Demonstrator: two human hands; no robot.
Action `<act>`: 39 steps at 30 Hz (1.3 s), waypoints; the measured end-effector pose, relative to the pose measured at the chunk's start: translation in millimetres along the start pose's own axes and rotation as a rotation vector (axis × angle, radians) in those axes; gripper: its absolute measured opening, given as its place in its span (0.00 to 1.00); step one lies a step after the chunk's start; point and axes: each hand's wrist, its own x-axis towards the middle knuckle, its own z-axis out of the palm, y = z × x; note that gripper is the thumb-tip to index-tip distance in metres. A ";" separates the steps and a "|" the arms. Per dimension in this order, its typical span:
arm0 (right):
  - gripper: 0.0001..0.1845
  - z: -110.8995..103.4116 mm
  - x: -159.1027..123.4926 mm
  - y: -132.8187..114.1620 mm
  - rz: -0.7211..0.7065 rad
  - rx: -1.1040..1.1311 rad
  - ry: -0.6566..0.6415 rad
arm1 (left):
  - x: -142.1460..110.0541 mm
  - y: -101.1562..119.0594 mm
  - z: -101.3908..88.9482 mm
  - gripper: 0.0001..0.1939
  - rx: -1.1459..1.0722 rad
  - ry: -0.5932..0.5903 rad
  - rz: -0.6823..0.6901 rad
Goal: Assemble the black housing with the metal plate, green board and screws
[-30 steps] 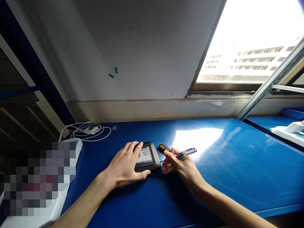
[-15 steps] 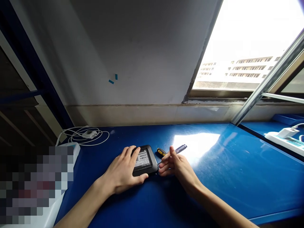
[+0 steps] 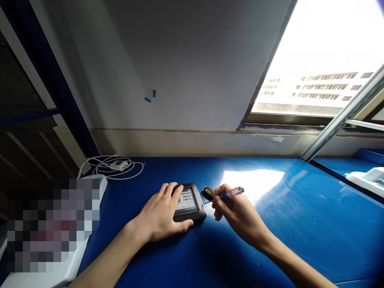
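Note:
A flat black box-shaped electronic device [image 3: 190,216] lies on the blue table, its white printed barcode label [image 3: 186,200] facing up. My left hand [image 3: 160,212] grips it from the left, fingers over the far side and thumb along the near side. In my right hand [image 3: 229,206] is a screwdriver [image 3: 232,193] with a see-through purplish handle, pinched between thumb and fingers. Its thin metal shaft reaches the device's right side; whether the tip sits in a gap there I cannot tell. Just behind my right fingers lies a yellow-and-black tool handle [image 3: 208,191], partly hidden.
White cables with a small white plug [image 3: 119,165] lie coiled at the table's back left. A white object [image 3: 103,184], partly pixelated, stands along the left side. At the far right are a white power strip [image 3: 364,179] and a metal post [image 3: 336,120]. Sunlight glares on the table.
My right fingers have curled round the screwdriver's handle, where before they were stretched out along it. The view has shifted slightly left. My left hand still holds the device in place.

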 end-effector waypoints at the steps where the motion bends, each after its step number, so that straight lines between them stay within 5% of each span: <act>1: 0.16 -1.2 -0.4 0.6 0.013 0.024 0.016 | 0.1 0.1 -0.3 0.49 -0.002 0.000 -0.001; 9: 0.27 -16.5 -2.4 -6.4 0.046 0.153 -0.069 | 1.0 -1.5 1.1 0.50 -0.023 0.007 0.006; 17: 0.25 -26.0 -5.3 -14.8 0.046 0.136 0.011 | 1.0 -3.1 2.7 0.50 -0.043 0.014 0.007; 21: 0.31 -27.1 -3.2 -13.1 0.072 0.300 -0.027 | -0.3 -3.3 0.0 0.48 -0.052 0.023 0.029; 24: 0.36 -29.9 -3.0 -9.9 0.061 0.192 0.015 | -2.1 -3.5 -3.4 0.47 -0.068 0.016 0.065; 29: 0.30 -33.4 -1.5 -3.9 0.046 0.128 0.097 | -4.2 -4.3 -4.9 0.47 -0.100 -0.001 0.120; 39: 0.28 -31.3 3.1 2.5 0.066 0.139 0.057 | -4.1 -3.4 -5.4 0.49 -0.103 -0.030 0.124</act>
